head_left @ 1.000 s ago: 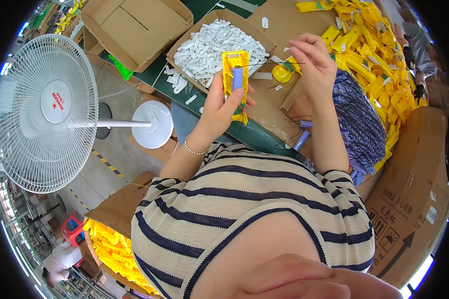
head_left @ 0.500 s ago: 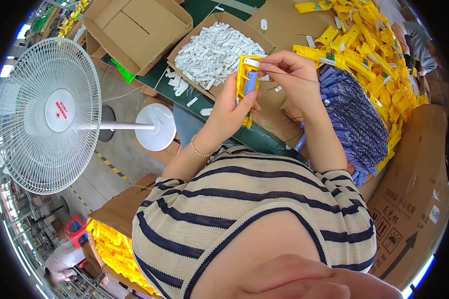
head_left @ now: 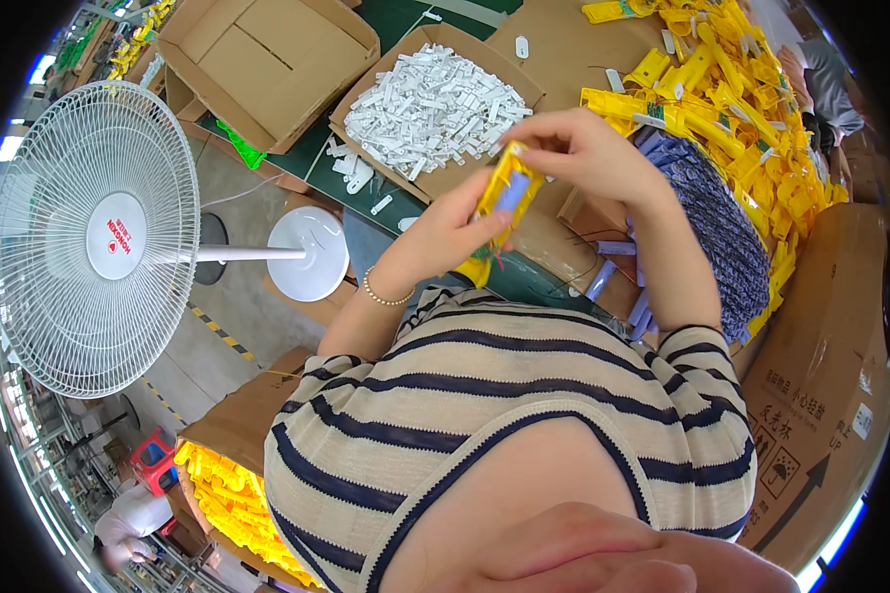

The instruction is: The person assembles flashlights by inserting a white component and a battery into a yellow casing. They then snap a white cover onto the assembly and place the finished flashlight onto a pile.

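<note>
My left hand (head_left: 465, 222) is closed round a yellow plastic housing (head_left: 520, 206), held tilted over the table edge. A blue cylindrical battery cell (head_left: 511, 192) lies inside the housing. At the upper end of the housing, the fingers of my right hand (head_left: 588, 158) are closed on it, slightly blurred. The white piece seen there earlier does not show now. Below my left hand another bit of yellow plastic (head_left: 475, 270) juts out; whether it belongs to the same housing I cannot tell.
A carton (head_left: 354, 121) of small white plastic pieces stands beyond my hands, an empty carton (head_left: 267, 64) left of it. At right lie many wired blue cells (head_left: 707, 232) and a heap of yellow housings (head_left: 722, 89). A fan (head_left: 99, 237) stands left; a large box (head_left: 821, 326) is at right.
The housing has tilted to the right and blurred. My right hand has shifted from holding the white piece and thin wire to the housing's top end, its elbow farther out.
</note>
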Demonstrator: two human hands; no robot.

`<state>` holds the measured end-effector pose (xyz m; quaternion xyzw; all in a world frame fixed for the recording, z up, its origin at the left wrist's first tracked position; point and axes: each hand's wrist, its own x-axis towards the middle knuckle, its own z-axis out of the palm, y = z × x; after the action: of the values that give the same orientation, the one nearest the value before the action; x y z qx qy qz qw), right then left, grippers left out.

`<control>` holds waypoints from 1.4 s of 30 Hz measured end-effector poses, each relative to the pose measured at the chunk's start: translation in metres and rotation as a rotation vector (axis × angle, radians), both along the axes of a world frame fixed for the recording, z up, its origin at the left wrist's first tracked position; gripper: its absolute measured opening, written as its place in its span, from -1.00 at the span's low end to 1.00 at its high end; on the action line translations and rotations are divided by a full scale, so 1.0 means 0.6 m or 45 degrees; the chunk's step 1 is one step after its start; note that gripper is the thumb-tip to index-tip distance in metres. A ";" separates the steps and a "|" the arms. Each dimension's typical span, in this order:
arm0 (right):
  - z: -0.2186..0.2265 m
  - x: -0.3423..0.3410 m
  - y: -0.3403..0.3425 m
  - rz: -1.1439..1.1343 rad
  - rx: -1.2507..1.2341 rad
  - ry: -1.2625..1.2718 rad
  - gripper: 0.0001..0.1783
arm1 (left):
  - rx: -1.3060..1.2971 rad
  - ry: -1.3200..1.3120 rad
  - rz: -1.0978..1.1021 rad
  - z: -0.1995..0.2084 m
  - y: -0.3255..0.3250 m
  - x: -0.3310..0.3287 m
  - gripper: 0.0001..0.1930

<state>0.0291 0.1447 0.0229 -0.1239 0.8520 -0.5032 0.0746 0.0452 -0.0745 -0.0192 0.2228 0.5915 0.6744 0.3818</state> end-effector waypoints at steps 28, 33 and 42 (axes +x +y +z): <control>-0.152 -0.557 0.166 -0.831 -0.053 -0.701 -0.57 | -0.338 1.440 1.239 -0.244 -0.070 0.015 -0.61; -0.073 -0.313 0.236 -0.143 0.626 -0.379 -0.57 | -0.331 1.485 1.232 -0.244 -0.066 0.009 -0.61; -0.052 -0.037 0.230 -0.015 1.143 0.107 -0.24 | -0.366 1.498 1.174 -0.231 -0.066 0.009 -0.58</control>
<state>0.0067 0.2827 -0.0085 -0.0948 0.9889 -0.0788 0.0833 0.0504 -0.1143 -0.1580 0.2240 0.8127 0.4521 -0.2915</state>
